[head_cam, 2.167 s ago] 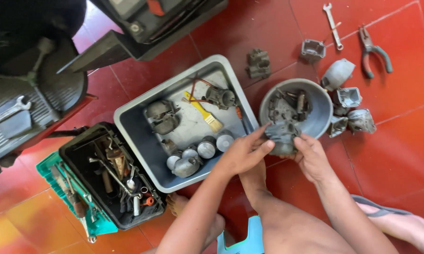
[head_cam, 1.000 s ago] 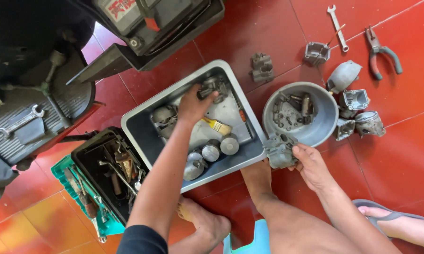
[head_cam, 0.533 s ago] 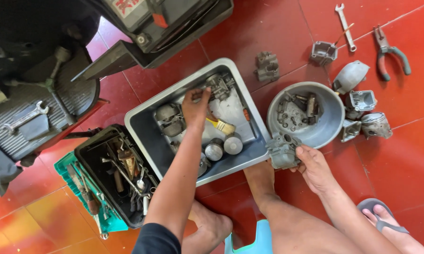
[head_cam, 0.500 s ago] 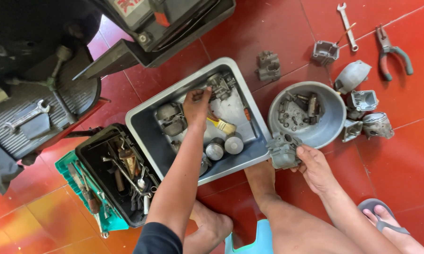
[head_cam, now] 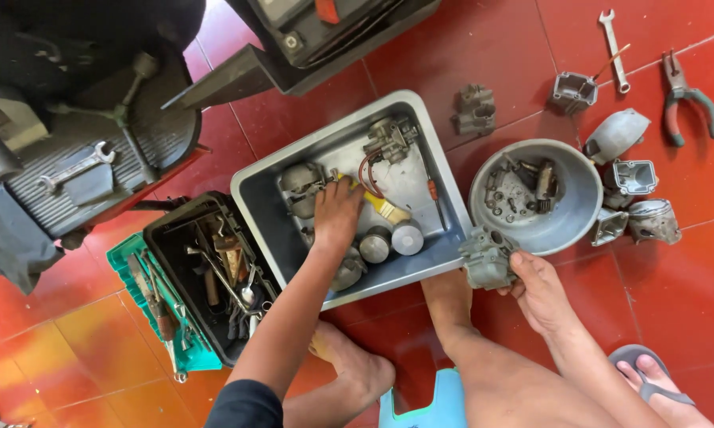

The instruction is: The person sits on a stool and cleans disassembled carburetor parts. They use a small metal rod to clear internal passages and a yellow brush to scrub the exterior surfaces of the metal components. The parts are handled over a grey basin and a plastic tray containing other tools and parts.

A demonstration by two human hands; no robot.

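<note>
Gripping a carburettor [head_cam: 488,257] at four o'clock, right hand [head_cam: 541,289] clamps tight; left hand [head_cam: 337,214] closes on the brush [head_cam: 377,204] in the tray [head_cam: 255,194].

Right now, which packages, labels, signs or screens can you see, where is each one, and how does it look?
No package, sign or screen shows.
Pale label: top edge, on the dark machine casing; rectangular, cut off by the frame.
Orange-red patch: beside it, small, also cut off; whether it is a sticker or a lens cannot be told.

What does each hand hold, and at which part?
The right hand holds a grey metal carburetor body by its lower right side. The left hand rests in the grey tray; its grip is hidden.
</note>
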